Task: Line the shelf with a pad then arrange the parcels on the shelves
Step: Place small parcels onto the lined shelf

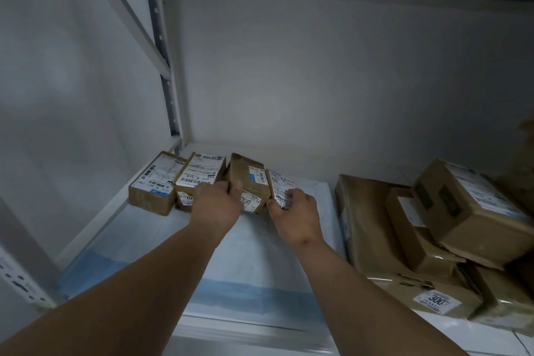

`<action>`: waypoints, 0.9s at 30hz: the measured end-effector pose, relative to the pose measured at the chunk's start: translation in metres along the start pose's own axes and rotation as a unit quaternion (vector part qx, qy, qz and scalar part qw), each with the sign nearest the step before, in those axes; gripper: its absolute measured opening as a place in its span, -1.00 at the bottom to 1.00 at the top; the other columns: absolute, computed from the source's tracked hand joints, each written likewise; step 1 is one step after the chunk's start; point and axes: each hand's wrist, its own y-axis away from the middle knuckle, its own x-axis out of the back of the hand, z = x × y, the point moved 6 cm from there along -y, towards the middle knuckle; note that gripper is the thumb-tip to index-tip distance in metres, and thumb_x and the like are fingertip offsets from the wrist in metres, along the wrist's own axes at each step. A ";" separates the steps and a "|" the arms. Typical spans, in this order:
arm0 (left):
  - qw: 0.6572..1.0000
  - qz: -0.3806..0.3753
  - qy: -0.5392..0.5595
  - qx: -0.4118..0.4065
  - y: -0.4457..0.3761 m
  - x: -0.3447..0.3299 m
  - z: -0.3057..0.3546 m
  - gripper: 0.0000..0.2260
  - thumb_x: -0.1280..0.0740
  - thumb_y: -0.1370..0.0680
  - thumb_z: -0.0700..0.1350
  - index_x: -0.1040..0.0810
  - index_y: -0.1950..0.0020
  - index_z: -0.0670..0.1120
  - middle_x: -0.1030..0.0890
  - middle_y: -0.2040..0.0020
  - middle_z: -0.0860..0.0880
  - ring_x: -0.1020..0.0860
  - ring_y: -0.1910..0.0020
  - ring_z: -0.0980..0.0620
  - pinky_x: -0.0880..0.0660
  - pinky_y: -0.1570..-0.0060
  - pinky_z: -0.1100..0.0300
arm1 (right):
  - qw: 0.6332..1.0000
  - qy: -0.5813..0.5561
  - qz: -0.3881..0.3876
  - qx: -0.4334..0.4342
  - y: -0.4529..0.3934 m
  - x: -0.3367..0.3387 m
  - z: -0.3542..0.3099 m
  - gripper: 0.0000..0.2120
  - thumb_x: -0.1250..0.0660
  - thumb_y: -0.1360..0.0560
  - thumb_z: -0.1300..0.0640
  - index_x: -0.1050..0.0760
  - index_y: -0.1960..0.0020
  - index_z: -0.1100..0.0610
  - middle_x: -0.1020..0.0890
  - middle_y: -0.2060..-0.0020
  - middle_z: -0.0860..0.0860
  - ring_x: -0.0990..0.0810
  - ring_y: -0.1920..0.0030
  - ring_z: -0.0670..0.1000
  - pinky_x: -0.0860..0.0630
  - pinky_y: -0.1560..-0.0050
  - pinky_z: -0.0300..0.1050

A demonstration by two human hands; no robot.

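Pad (254, 243) lies flat on shelf (462, 335), blue front edge near shelf lip. Four small parcels (199, 176) stand in row at back left, touching, first one close to left wall (72, 95). Big open pad space in front of row. Pile of boxes (419, 240) sits right, just past pad edge. Your left hand (215, 202) grips third parcel (245, 182). Your right hand (294, 211) pinches fourth parcel (281, 188). Both arms reach forward, hands near each other.

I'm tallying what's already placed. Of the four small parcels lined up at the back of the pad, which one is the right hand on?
The rightmost parcel, the one with a white label facing up. The right hand grips its near end; the left hand is at the two parcels in the middle of the row.
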 end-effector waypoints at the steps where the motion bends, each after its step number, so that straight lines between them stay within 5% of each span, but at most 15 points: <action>1: 0.999 0.006 -0.045 -0.016 0.000 0.004 0.004 -0.61 -0.13 -0.66 0.12 -0.58 -0.03 -0.15 -0.56 -0.05 -0.23 -0.57 0.06 -0.16 -0.55 -0.03 0.01 | 1.000 -0.001 0.002 -0.001 0.000 -0.002 0.000 -0.49 -0.35 -0.52 -0.09 -0.38 -0.38 0.11 -0.38 -0.27 0.08 -0.45 -0.26 0.11 -0.41 -0.19 -0.12; 6: 0.985 -0.009 -0.161 -0.064 -0.005 0.005 0.003 -0.81 -0.18 -0.64 -0.13 -0.48 -0.21 -0.12 -0.55 -0.10 -0.14 -0.55 -0.03 -0.12 -0.47 0.12 0.07 | 1.000 0.017 0.001 0.008 -0.003 -0.009 0.001 -0.45 -0.37 -0.51 -0.10 -0.37 -0.40 0.12 -0.31 -0.37 0.08 -0.38 -0.34 0.12 -0.38 -0.30 -0.05; 10: 0.964 -0.005 -0.240 -0.114 0.005 0.005 0.003 -0.52 -0.27 -0.54 -0.26 -0.31 -0.43 -0.02 -0.38 -0.22 -0.13 -0.53 -0.07 -0.13 -0.53 0.09 0.04 | 1.000 0.027 -0.008 0.006 -0.004 -0.014 0.007 -0.43 -0.41 -0.49 -0.11 -0.36 -0.40 0.09 -0.28 -0.37 0.05 -0.38 -0.33 0.10 -0.40 -0.28 -0.08; 14: 0.918 0.029 -0.337 -0.209 0.010 0.004 0.002 -0.59 -0.34 -0.43 -0.11 -0.47 -0.28 0.00 -0.44 -0.18 -0.06 -0.42 -0.15 -0.08 -0.42 -0.10 0.04 | 0.999 0.018 -0.028 0.004 -0.003 -0.018 0.011 -0.37 -0.49 -0.42 -0.06 -0.35 -0.39 0.05 -0.26 -0.38 0.02 -0.37 -0.35 0.05 -0.37 -0.23 -0.19; 20: 0.869 0.055 -0.417 -0.260 0.001 0.000 -0.005 -0.62 -0.47 -0.17 -0.16 -0.64 0.03 0.05 -0.55 -0.06 -0.04 -0.43 0.01 -0.10 -0.15 0.07 0.03 | 0.998 0.018 -0.058 0.017 -0.003 -0.021 0.012 -0.27 -0.48 -0.39 0.10 -0.26 -0.48 0.03 -0.28 -0.40 -0.01 -0.34 -0.38 0.03 -0.36 -0.35 -0.14; 27: 0.883 0.060 -0.401 -0.237 0.000 0.002 -0.014 -0.66 -0.37 -0.28 -0.23 -0.65 0.00 0.05 -0.55 -0.14 0.01 -0.42 -0.08 -0.08 -0.11 0.04 0.04 | 0.998 -0.014 -0.060 -0.025 -0.005 -0.019 0.013 -0.45 -0.33 -0.40 0.08 -0.28 -0.36 -0.08 -0.56 -0.19 -0.06 -0.56 -0.16 0.02 -0.56 -0.16 0.02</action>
